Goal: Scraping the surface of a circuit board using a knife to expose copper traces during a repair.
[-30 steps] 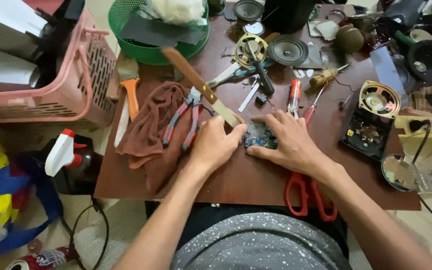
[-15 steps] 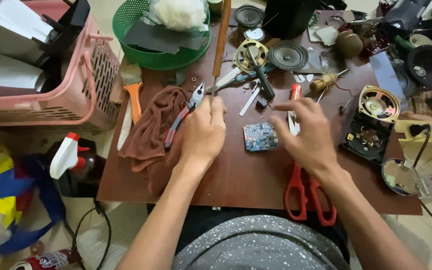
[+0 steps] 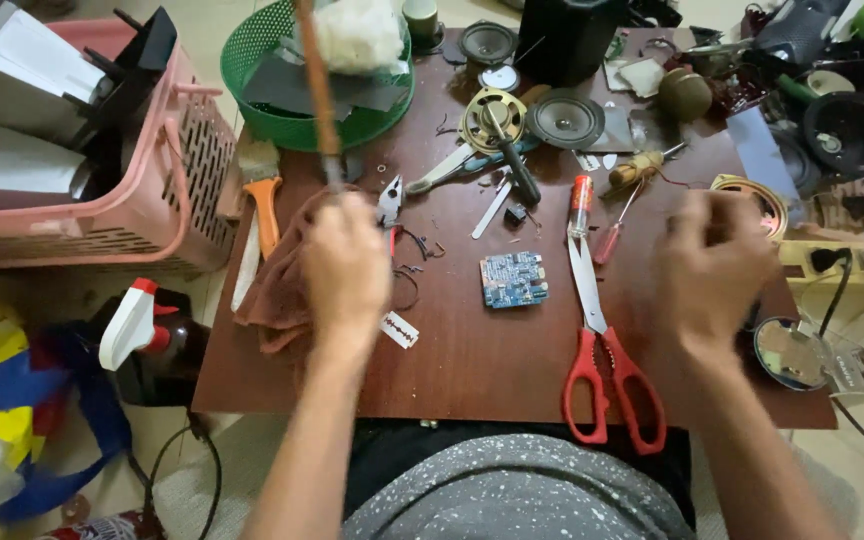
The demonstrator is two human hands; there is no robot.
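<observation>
Wooden-handled tool, long and thin, motion-blurred, stands near upright in the left hand, fist closed round its lower end above the brown rag at the table's left side; its top crosses the green basket. Blur hides what kind of tool it is. Right hand hangs over the right part of the table, also blurred, fingers curled; cannot tell if it holds anything. It is nearest the gold-rimmed speaker frame and the round mirror. Small blue circuit board lies flat mid-table between both hands, touched by neither.

Doing it well, by my judgement: keep the grip low and firm so the long handle doesn't swing into the basket, move it slowly over the clutter, and watch the razor blade lying just right of the left wrist.

Counts: one circuit board, one pair of red-handled scissors, one pair of pliers, one orange-handled paintbrush, one razor blade. Screwdrivers: two visible, a red one and a clear-handled one with a red cap. Loose speakers on the table: at least four round ones, e.g. a gold-framed cone and a dark one; more may sit in the pile top right. One pink basket left of the table, one spray bottle on the floor below it.
</observation>
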